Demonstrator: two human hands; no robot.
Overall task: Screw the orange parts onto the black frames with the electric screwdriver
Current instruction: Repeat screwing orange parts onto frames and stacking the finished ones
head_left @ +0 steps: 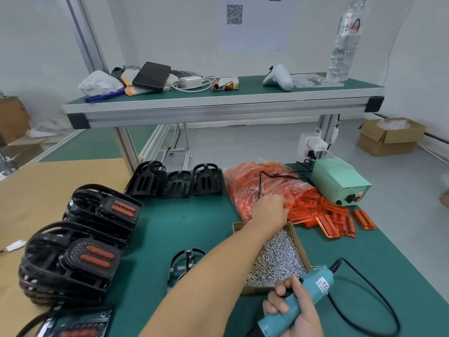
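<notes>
Left hand reaching across the screw box, fingers pinching an orange part at the pile beside the bag. Right hand gripping the electric screwdriver. A black frame lying on the desk under the left forearm.

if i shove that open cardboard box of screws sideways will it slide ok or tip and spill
The box of screws looks low and wide, so it would probably slide on the green mat rather than tip. The screws lie loose and heaped near the low rim, so a quick shove might scatter some. Its thin cardboard wall may flex.
</notes>
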